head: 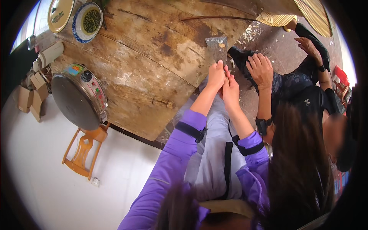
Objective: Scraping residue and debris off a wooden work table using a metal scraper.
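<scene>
My left hand [216, 77] is closed around the handle of a flat, broad metal blade [217, 47], a cleaver or a scraper. A pale smear sticks to the blade, which points away from me by the edge of the worn wooden table [172, 66]. Just right of and below it, my right hand [231, 90] is closed at the lower end of the same handle. Both hands hide most of that handle. They are above my lap, beside the table edge. A straw whisk brush [143, 97] lies on the table to the left of my hands.
A round electric griddle [76, 97] sits at the left. Beyond it are a thermos [49, 56] and a bowl [93, 21] of chopped greens. A curved rod [215, 17] crosses the table's far side. Close on my right sits another person, one hand [260, 70] near mine.
</scene>
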Motion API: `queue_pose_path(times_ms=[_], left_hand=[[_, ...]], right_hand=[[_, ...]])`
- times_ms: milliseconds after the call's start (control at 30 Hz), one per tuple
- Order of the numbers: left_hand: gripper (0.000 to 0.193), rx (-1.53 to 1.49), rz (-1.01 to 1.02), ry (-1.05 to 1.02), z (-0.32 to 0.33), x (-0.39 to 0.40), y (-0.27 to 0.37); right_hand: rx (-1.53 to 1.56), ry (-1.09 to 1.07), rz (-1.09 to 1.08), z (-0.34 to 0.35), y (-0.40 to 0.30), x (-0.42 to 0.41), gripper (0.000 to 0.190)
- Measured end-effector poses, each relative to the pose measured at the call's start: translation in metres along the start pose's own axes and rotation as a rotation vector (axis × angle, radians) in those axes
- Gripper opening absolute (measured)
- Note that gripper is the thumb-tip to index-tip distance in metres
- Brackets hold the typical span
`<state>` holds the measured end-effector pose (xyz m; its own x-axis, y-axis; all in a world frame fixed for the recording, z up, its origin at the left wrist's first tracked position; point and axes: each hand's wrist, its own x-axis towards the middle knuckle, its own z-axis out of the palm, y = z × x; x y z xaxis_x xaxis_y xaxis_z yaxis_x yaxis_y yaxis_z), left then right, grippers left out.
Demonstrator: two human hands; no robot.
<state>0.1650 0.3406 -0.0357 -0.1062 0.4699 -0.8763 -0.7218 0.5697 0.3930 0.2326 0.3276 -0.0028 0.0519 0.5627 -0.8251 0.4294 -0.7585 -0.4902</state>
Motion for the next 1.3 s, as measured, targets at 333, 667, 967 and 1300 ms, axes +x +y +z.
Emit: queue_pose_path(times_ms=[333,667,967,1300], left_hand=[[0.032,-0.096,-0.029,-0.001,0.005,-0.006,-0.002],[0.032,-0.165,-0.054,0.002,0.011,-0.007,-0.007],[0.032,-0.293,-0.039,0.055,0.005,-0.009,-0.014],[0.032,-0.385,-0.068,0.109,0.008,-0.017,-0.027]], right_hand=[[-0.095,-0.012,0.019,-0.011,-0.011,-0.008,0.024],[-0.161,-0.044,-0.129,-0.023,-0.004,0.004,0.021],[-0.324,-0.073,-0.139,-0.022,-0.015,-0.005,0.022],[-0.317,-0.105,-0.158,-0.028,-0.009,-0.012,0.021]])
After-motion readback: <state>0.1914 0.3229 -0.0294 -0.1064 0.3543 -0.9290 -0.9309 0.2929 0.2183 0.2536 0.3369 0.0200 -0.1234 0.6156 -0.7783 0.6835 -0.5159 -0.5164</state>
